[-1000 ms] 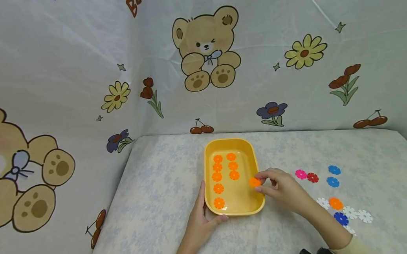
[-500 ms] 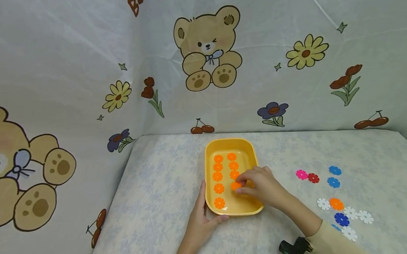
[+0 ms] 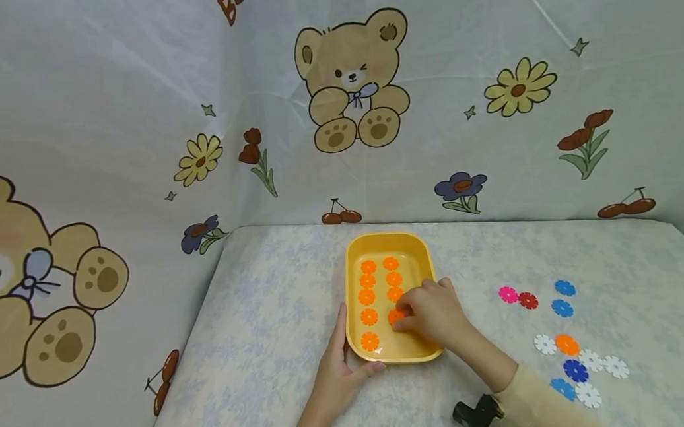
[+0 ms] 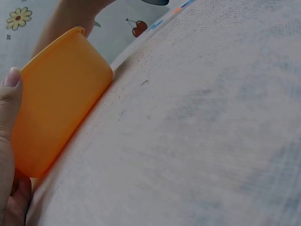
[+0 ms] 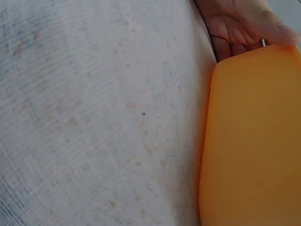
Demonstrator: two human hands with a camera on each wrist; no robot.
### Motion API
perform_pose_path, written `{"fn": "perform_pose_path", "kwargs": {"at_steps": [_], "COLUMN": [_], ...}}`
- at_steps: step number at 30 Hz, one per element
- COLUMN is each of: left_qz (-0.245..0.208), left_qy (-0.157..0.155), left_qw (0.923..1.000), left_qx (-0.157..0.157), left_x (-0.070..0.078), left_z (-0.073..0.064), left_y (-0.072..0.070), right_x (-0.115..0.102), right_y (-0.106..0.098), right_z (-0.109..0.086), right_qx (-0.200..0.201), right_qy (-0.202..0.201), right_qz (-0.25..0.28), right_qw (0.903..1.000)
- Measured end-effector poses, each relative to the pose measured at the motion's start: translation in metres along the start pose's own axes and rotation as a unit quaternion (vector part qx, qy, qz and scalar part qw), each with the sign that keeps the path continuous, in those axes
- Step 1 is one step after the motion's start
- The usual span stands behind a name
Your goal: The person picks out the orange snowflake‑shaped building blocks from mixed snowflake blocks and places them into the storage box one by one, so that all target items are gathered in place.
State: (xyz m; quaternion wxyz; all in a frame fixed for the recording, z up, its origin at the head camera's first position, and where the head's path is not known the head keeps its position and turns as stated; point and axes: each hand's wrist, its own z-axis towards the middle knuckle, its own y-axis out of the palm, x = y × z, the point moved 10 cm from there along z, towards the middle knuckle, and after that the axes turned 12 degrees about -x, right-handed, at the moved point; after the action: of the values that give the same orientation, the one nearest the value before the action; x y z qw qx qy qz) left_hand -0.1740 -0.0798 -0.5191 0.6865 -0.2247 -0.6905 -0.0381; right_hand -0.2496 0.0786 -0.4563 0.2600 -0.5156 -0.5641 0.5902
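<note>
A yellow plastic tray [image 3: 416, 268] lies on the table in the head view. Inside are two columns of orange flower-shaped discs [image 3: 370, 317], five on the left replaced by several in each. My left hand [image 3: 335, 374] holds the tray's near left corner, thumb along the front side. Over the tray's right side, my right hand [image 3: 435, 313] pinches an orange flower-shaped disc [image 3: 394, 317] at the lower end of the right column. Whether that disc touches the tray floor I cannot tell. Both wrist views show the tray's outer wall [image 4: 61, 99]; the discs inside are hidden there.
Right of the tray lie loose flower discs: a pink one [image 3: 508, 294], a red one [image 3: 528, 300], light blue ones [image 3: 562, 308], white ones [image 3: 615, 366], a dark blue one [image 3: 576, 370] and an orange one [image 3: 567, 344]. A black device [image 3: 476, 414] sits by the right sleeve. A bear-print cloth [image 3: 363, 172] hangs behind.
My right hand has moved left from the tray's right rim, carrying the orange disc to the right column's lower end. My left hand keeps its hold on the tray.
</note>
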Motion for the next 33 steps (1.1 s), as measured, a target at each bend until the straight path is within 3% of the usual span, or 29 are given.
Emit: {"fn": "perform_pose_path", "kwargs": {"at_steps": [9,24,29,33], "left_qz": [-0.001,0.011,0.017,0.017], "left_qy": [-0.018,-0.004,0.000,0.002], "left_qw": [0.9998,0.9999,0.9999,0.9999], "left_qx": [0.003,0.002,0.000,0.002], "left_x": [-0.004,-0.003,-0.003,-0.003], "left_z": [-0.001,-0.001,-0.001,0.000], "left_y": [-0.001,-0.001,0.001,0.001], "right_x": [-0.004,-0.008,-0.008,0.006], "right_y": [-0.001,-0.003,-0.023,-0.051], "right_z": [-0.002,-0.004,-0.020,-0.042], "right_qx": [0.023,0.030,0.067,0.093], "right_qy": [-0.003,-0.013,-0.027,-0.019], "right_qz": [-0.011,-0.040,-0.014,0.022], "right_qw": [0.9997,0.9987,0.9973,0.9953]}}
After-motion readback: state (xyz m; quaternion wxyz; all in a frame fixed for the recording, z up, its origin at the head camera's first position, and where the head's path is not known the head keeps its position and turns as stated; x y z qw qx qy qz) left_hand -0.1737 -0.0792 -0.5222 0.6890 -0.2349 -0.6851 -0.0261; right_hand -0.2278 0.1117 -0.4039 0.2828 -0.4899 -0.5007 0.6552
